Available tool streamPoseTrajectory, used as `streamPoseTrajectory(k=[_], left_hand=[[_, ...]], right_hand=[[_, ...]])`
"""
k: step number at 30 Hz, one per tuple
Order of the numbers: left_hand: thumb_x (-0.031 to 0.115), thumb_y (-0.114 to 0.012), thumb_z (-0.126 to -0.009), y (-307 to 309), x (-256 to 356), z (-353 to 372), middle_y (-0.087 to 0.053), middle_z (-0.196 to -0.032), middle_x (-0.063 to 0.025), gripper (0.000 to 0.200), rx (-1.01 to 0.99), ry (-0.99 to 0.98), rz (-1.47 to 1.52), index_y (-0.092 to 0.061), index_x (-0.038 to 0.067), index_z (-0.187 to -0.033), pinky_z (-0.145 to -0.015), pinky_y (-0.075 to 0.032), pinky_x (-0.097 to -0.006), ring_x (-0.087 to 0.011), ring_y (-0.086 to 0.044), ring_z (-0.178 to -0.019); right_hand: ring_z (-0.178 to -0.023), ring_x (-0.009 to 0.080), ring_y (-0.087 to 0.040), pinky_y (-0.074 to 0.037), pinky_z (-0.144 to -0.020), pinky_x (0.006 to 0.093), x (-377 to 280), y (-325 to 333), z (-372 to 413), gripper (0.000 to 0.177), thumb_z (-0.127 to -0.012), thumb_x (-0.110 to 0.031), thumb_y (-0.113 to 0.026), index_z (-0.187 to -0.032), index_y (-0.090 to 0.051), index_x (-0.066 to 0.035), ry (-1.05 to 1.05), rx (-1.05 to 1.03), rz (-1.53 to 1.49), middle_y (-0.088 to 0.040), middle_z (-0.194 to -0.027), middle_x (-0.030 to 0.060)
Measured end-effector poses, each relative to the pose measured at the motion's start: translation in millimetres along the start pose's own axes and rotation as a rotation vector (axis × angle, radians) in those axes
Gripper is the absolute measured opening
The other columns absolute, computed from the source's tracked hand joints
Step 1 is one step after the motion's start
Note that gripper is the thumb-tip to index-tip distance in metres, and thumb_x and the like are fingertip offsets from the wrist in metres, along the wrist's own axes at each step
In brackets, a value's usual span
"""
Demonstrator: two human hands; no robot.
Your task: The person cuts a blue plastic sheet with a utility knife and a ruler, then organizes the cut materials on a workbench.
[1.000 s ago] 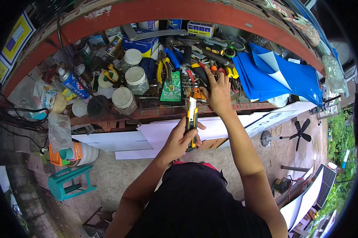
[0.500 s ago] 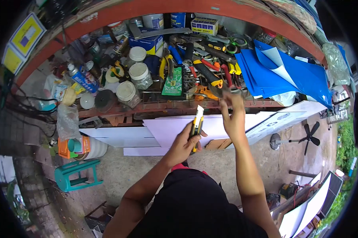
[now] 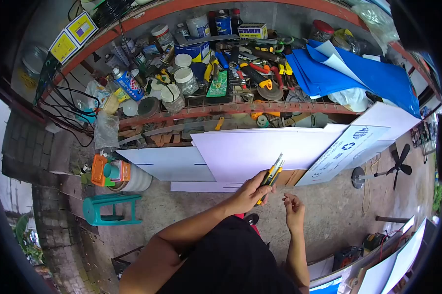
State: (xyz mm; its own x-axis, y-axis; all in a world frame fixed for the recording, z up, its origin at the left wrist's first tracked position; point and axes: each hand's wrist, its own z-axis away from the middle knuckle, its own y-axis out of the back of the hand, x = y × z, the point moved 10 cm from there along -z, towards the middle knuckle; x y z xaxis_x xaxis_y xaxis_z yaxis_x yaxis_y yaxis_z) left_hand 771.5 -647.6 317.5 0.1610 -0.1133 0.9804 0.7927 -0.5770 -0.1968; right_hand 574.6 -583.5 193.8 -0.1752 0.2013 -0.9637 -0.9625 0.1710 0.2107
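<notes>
My left hand (image 3: 254, 192) is wrapped round a yellow-and-black utility knife (image 3: 268, 182), its blade end pointing up and to the right. Two narrow tips show at that end, close side by side. Lower and to the right, my right hand (image 3: 294, 209) is closed with bent fingers, thumb near the fingertips; I cannot tell what, if anything, is pinched there. Behind the knife stands a large white sheet (image 3: 260, 147), leaning under the shelf. A printed panel (image 3: 343, 149) leans beside it on the right, with brown board (image 3: 293, 177) showing between them.
The red-framed shelf (image 3: 221, 109) carries jars, spray cans, pliers, a green card (image 3: 217, 84) and blue sheets (image 3: 328, 73). A teal stool (image 3: 113, 202) and an orange container (image 3: 101, 169) stand at left. At right are a black-bladed fan (image 3: 400, 165) and more leaning panels (image 3: 392, 259).
My left hand has moved right with the knife, which now tilts right. My right hand has come down from the shelf edge, and its fingers have closed. The view has shifted.
</notes>
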Motion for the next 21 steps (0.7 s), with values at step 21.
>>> streamPoseTrajectory(k=[21], left_hand=[[0.012,-0.046,-0.108,206,85,88,-0.060,-0.100,-0.0066,0.042,0.209,-0.047,-0.061,-0.040,0.002,-0.148,-0.064,-0.050,-0.0260,-0.0101,-0.057,-0.070]], right_hand=[[-0.100,0.0409,-0.069,-0.055,-0.090,0.0475,-367,-282,-257,0.026,-0.090,-0.026,-0.073,-0.102,-0.073,-0.002,0.705,0.093,0.718,-0.072,-0.100,0.0227]])
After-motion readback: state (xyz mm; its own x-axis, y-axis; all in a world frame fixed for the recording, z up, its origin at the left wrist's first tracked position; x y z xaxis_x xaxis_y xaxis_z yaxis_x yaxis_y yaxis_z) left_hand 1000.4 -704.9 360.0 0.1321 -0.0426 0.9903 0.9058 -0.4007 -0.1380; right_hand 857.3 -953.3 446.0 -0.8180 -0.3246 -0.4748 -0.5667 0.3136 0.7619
